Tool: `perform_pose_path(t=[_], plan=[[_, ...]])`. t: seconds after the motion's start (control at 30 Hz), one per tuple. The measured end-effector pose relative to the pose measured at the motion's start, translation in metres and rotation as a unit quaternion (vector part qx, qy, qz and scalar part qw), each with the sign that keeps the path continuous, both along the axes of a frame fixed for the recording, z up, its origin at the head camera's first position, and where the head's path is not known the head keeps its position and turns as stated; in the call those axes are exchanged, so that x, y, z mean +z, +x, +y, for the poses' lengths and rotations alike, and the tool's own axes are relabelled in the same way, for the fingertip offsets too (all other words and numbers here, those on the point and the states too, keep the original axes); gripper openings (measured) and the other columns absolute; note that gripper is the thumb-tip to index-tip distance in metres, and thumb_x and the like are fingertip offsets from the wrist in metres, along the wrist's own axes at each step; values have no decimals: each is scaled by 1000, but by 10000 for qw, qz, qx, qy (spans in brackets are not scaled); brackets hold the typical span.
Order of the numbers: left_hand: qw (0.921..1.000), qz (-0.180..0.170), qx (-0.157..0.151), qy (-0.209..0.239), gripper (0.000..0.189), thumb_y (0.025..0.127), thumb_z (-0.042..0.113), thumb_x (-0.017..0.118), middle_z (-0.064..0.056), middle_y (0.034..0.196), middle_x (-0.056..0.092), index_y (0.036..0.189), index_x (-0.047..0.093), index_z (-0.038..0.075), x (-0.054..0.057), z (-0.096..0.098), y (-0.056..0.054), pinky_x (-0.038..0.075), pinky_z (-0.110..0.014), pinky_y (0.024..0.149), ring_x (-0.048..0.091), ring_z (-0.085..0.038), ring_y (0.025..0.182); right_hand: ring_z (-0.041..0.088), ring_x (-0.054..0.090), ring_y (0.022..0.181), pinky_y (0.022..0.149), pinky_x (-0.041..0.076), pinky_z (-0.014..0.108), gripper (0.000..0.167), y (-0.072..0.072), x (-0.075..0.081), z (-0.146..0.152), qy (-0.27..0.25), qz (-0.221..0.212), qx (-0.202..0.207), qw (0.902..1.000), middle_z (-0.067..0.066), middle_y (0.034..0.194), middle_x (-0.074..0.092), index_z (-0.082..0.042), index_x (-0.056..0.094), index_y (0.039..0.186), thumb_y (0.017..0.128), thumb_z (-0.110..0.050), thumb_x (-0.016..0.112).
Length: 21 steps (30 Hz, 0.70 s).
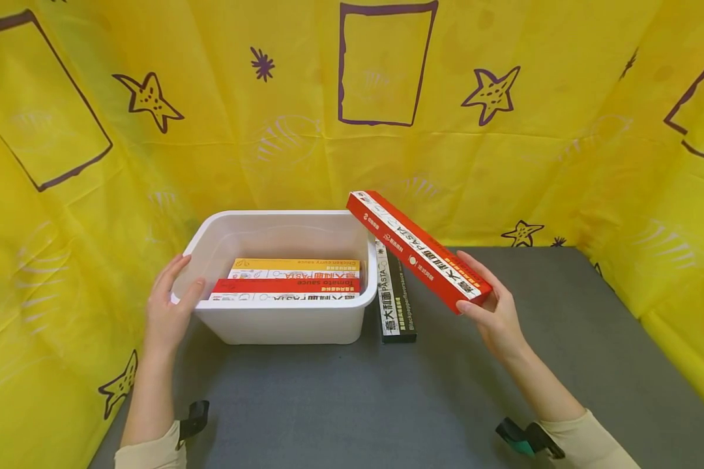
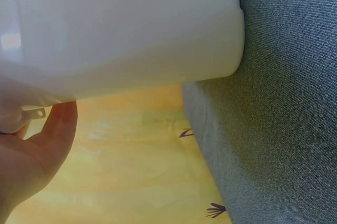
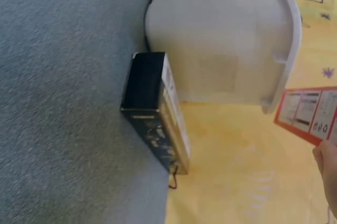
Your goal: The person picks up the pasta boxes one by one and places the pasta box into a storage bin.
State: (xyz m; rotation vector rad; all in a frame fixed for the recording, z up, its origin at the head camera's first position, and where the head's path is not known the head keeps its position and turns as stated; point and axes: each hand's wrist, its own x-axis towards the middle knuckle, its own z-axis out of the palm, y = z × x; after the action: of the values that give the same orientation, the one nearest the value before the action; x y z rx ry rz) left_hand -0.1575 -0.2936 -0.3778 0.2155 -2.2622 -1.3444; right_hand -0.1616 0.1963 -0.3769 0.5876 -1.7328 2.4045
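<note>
A white plastic bin (image 1: 287, 324) stands on the table, and my left hand (image 1: 173, 309) grips its left rim. In the left wrist view the fingers (image 2: 60, 129) curl at the rim beside the bin's smooth wall (image 2: 131, 29). My right hand (image 1: 495, 316) pinches the near end of a red pasta box (image 1: 416, 251), held tilted in the air with its far end up by the bin's right rim. Inside the bin lie a yellow pasta box (image 1: 296, 264) and a red tomato-sauce pasta box (image 1: 287, 285).
A black pasta box (image 1: 396, 299) lies on the grey table (image 1: 340, 404), close along the bin's right side; its end (image 3: 145, 82) shows in the right wrist view. Yellow patterned cloth (image 1: 305, 150) hangs behind the table and at both sides.
</note>
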Motion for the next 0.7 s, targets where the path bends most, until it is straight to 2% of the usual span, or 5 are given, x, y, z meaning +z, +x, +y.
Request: perform_pose_path(t=[0.17,0.37,0.7], plan=[[10000,-57,-12,15,55,93,29,59,-3,155,36,145,48,15,0,-1,1,18,-62,112,28,-28,142,21,52,108,77,55,26,64,-1,4,-7,-124,100,297,9994,15,134,49,4,39,145,83,10,54],[10000,-91,-31,6,56,93,31,59,-1,155,35,146,47,17,-2,-3,1,18,-64,110,27,-29,142,21,53,110,82,55,28,65,-6,5,-14,-20,219,631,9978,12,139,48,2,41,145,82,10,55],[10000,-26,-50,62,55,92,30,60,-2,155,36,145,49,17,-2,-2,0,19,-64,110,28,-29,142,22,52,112,83,55,30,62,-18,11,-26,230,177,728,9969,9,137,49,-1,44,142,82,6,59]])
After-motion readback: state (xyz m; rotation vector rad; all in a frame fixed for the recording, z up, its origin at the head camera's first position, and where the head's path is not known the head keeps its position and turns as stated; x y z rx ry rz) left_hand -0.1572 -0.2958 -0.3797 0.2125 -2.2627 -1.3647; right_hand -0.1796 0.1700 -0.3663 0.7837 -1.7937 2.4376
